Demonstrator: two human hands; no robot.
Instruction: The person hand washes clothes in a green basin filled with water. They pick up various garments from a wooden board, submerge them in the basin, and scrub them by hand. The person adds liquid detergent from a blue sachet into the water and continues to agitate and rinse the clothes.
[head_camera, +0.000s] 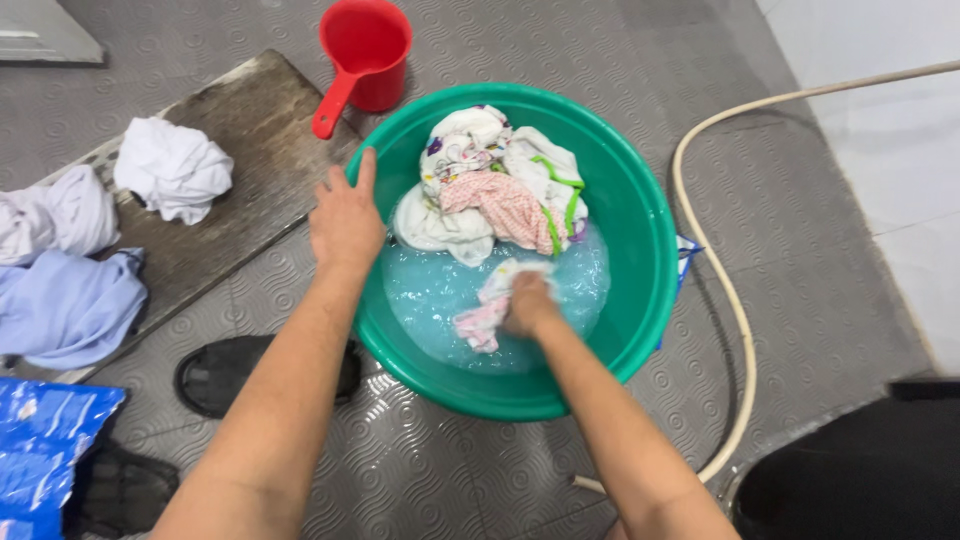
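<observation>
A green plastic basin (640, 250) stands on the grey patterned floor, part filled with bluish soapy water. A heap of wet white and pink patterned clothes (490, 185) lies at its far side. My left hand (345, 220) rests on the basin's left rim, fingers spread, holding it. My right hand (528, 303) is down in the water, closed on a small pink and white cloth (480, 320) that trails to its left.
A red scoop with a handle (362, 55) stands behind the basin. A wooden board (230, 150) at left carries wrung white clothes (172, 168) and a pale blue garment (65, 305). A cream hose (725, 290) curves at right. A dark sandal (215, 372) and blue bag (45, 450) lie nearby.
</observation>
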